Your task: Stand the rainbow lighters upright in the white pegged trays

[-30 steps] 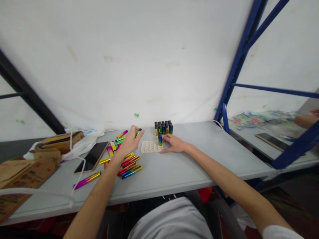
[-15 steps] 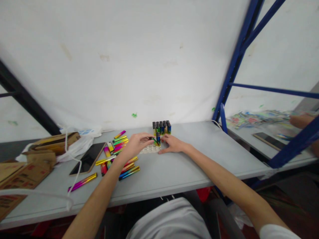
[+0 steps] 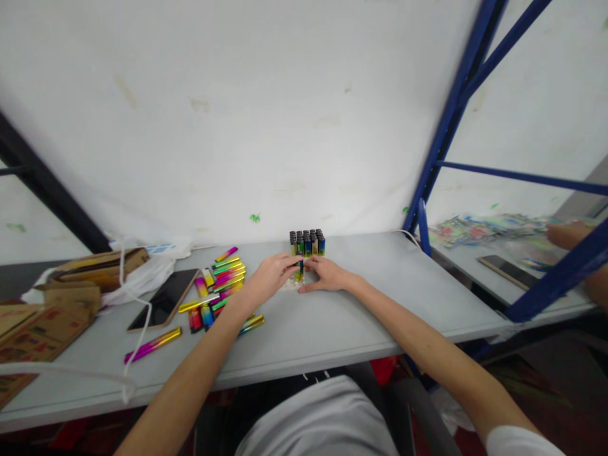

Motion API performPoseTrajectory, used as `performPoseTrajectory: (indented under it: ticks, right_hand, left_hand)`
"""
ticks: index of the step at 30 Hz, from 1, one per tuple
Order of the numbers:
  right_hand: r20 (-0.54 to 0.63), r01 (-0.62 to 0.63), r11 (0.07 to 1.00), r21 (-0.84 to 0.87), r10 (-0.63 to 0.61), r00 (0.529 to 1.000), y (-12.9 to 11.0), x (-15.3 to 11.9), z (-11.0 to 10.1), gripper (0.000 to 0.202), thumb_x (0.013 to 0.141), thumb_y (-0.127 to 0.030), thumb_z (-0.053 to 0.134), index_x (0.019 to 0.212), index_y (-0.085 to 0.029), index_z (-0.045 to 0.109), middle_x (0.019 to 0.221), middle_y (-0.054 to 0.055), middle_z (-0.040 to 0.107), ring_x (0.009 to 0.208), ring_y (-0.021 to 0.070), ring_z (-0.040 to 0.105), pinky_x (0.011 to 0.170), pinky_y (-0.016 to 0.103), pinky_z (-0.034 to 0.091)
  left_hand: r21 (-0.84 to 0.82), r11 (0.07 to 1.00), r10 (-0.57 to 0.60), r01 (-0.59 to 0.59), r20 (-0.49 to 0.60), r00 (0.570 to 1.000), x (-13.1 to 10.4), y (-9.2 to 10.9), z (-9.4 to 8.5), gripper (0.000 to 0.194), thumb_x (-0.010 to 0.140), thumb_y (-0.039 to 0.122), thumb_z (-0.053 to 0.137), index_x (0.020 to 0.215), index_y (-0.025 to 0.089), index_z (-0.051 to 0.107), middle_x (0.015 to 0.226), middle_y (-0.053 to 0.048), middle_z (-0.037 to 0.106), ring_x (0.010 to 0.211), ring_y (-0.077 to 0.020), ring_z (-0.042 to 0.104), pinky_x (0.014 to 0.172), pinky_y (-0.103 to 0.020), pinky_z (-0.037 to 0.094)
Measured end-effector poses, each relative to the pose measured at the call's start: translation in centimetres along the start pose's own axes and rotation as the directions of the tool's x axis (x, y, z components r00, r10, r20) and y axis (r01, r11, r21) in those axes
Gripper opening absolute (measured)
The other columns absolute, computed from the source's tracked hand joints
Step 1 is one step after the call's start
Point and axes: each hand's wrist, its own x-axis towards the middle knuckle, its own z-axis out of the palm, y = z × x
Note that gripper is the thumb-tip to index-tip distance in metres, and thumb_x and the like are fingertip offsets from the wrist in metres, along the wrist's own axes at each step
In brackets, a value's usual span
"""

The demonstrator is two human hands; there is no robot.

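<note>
My left hand (image 3: 274, 277) pinches a slim black-topped tube (image 3: 299, 272), green to yellow, standing upright over a small white knobbly holder (image 3: 291, 283). At the holder's right end, my right hand (image 3: 329, 275) has thumb and fingers curled around its edge, close to the tube. Just behind both hands, a block of black-topped tubes (image 3: 308, 244) in blue, green and yellow stands in tight rows. Left of my left hand lies a loose pile of shiny coloured tubes (image 3: 230, 273). Part of the holder is hidden by my fingers.
A phone (image 3: 164, 300), a white cable (image 3: 149, 306) and an open cardboard box (image 3: 52, 335) are at the left. A blue metal frame (image 3: 439, 139) rises at the right. Beyond it are another phone (image 3: 510, 271), plastic packets (image 3: 475, 231) and another person's hand (image 3: 567, 235).
My left hand has moved right and the tilted tube it held is now upright over the holder. My right hand stays at the holder's right end. The view has shifted slightly.
</note>
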Motion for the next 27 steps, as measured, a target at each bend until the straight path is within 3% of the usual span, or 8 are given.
performPoseTrajectory:
  ticks: [4,7,11,16,27]
  right_hand:
    - [0.011,0.033,0.999,-0.002,-0.033,0.999,-0.1,0.0,-0.1,0.062,0.081,-0.061,0.082,0.121,-0.015,0.069,0.106,0.01,0.064,0.099,0.027,0.061,0.09,0.037,0.051]
    - [0.015,0.059,0.998,0.005,-0.059,0.998,0.0,0.0,-0.2,0.059,0.083,-0.059,0.082,0.12,-0.016,0.069,0.105,0.01,0.064,0.099,0.027,0.061,0.089,0.038,0.05]
    - [0.009,0.032,0.999,0.004,-0.032,0.999,0.0,0.0,-0.1,0.065,0.081,-0.062,0.082,0.124,-0.015,0.068,0.108,0.011,0.065,0.099,0.0276,0.061,0.089,0.039,0.051]
    - [0.01,-0.013,0.998,-0.054,0.014,1.0,-0.3,-0.1,-0.1,0.07,0.08,-0.068,0.079,0.122,-0.013,0.067,0.105,0.011,0.063,0.092,0.0257,0.06,0.084,0.037,0.051]
    - [-0.004,0.017,0.997,-0.069,-0.017,1.0,-0.4,-0.1,-0.2,0.066,0.08,-0.066,0.081,0.118,-0.013,0.068,0.105,0.011,0.063,0.094,0.0264,0.061,0.084,0.036,0.051]
  left_hand:
    - [-0.022,1.0,-0.016,0.018,0.07,0.997,-0.1,1.1,0.7,0.023,0.092,0.03,0.063,0.108,0.025,0.08,0.102,-0.009,0.078,0.092,-0.0266,0.07,0.09,-0.036,0.051]
    - [-0.031,0.998,-0.045,0.046,0.04,0.998,-0.2,1.7,1.1,0.02,0.09,0.029,0.064,0.102,0.025,0.08,0.098,-0.008,0.078,0.091,-0.0267,0.07,0.089,-0.036,0.052]
    - [-0.144,0.984,-0.107,0.106,0.0,0.994,-0.4,1.2,0.9,0.019,0.089,0.034,0.067,0.099,0.024,0.078,0.093,-0.008,0.08,0.085,-0.0265,0.073,0.083,-0.036,0.055]
    - [-0.336,0.919,-0.198,0.204,0.053,0.979,-0.8,0.3,0.4,0.026,0.088,0.042,0.068,0.105,0.023,0.069,0.082,-0.006,0.078,0.076,-0.0257,0.076,0.072,-0.034,0.057]
    - [-0.217,0.959,-0.184,0.18,0.002,0.983,-0.3,-0.3,1.4,0.021,0.089,0.039,0.065,0.1,0.024,0.057,0.072,-0.004,0.076,0.065,-0.0233,0.071,0.063,-0.032,0.051]
